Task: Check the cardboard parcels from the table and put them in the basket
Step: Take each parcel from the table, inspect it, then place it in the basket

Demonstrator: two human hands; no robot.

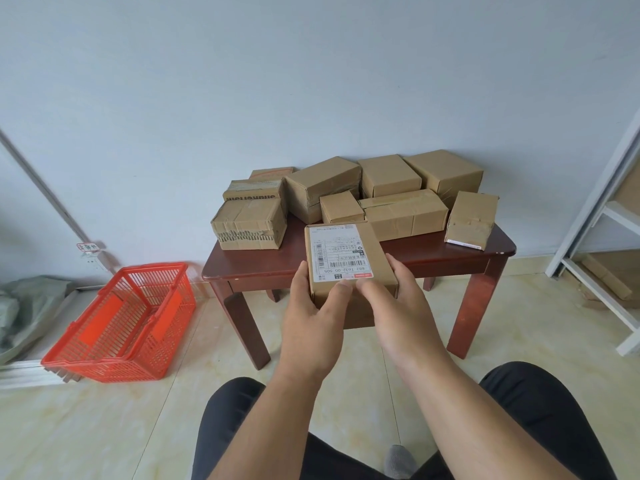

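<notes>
I hold a small cardboard parcel (360, 252) with a white shipping label facing up, in front of the near edge of the dark wooden table (460, 256). My left hand (311, 306) grips its left side with the thumb on top near the label. My right hand (391, 299) grips its right side, thumb on the near edge. Several more taped cardboard parcels (401, 209) lie crowded on the table behind it. The red plastic basket (121, 323) stands on the floor to the left of the table, with nothing visible inside.
A white metal shelf frame (609, 216) with cardboard pieces stands at the right. Grey bags (24, 306) and white strips lie by the left wall. My knees in dark trousers are at the bottom. The floor is pale tile.
</notes>
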